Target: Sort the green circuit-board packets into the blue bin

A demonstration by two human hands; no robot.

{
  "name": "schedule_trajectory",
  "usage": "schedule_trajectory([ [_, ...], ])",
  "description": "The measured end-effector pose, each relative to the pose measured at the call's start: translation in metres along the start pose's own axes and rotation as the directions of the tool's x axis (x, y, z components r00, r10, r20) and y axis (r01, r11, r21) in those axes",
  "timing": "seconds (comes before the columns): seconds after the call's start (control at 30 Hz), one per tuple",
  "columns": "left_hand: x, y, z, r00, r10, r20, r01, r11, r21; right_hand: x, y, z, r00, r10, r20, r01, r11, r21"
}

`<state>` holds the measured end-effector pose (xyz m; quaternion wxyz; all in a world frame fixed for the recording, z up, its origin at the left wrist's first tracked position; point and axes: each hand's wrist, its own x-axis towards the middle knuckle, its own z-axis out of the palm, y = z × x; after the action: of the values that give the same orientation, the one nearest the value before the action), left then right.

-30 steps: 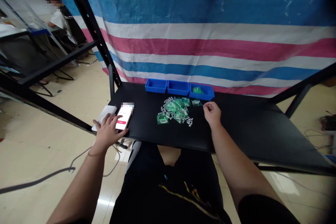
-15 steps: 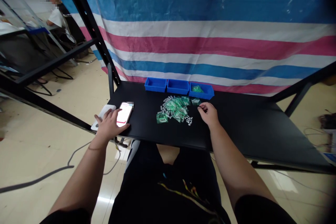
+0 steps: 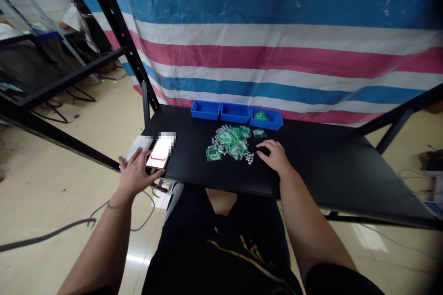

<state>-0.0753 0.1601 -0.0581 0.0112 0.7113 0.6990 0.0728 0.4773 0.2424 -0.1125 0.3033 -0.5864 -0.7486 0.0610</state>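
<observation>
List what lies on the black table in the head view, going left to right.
White pad → left hand → phone → pile of green packets and small metal parts → right hand

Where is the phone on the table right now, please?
In the head view the phone lies at the table's near left corner, under the left hand's fingers, beside a white pad, left of the green pile.

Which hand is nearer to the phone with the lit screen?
Left. The left hand rests at the phone, fingers on its near edge at the table's left corner. The right hand lies flat beyond the pile of green packets, well away from it.
</observation>
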Motion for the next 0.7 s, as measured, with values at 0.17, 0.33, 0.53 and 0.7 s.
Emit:
schedule_trajectory([
  [0.17, 0.001, 0.008, -0.005, 0.999, -0.028, 0.030, 0.028, 1.000, -0.004, 0.000, -0.018, -0.001, 0.997, -0.046, -0.067, 0.052, 0.994, 0.096],
  [0.33, 0.001, 0.020, -0.011, 0.994, -0.079, 0.069, 0.080, 0.997, -0.005, 0.002, -0.039, 0.006, 0.995, -0.098, 0.017, 0.098, 0.995, 0.015],
  [0.53, 0.001, 0.024, -0.010, 0.990, -0.115, 0.081, 0.118, 0.992, -0.033, 0.004, -0.043, 0.012, 0.996, -0.029, -0.083, 0.027, 0.999, -0.018],
  [0.7, 0.000, 0.024, -0.009, 0.988, -0.142, 0.067, 0.145, 0.989, -0.040, 0.004, -0.052, 0.009, 0.986, -0.124, -0.111, 0.128, 0.991, 0.029],
])
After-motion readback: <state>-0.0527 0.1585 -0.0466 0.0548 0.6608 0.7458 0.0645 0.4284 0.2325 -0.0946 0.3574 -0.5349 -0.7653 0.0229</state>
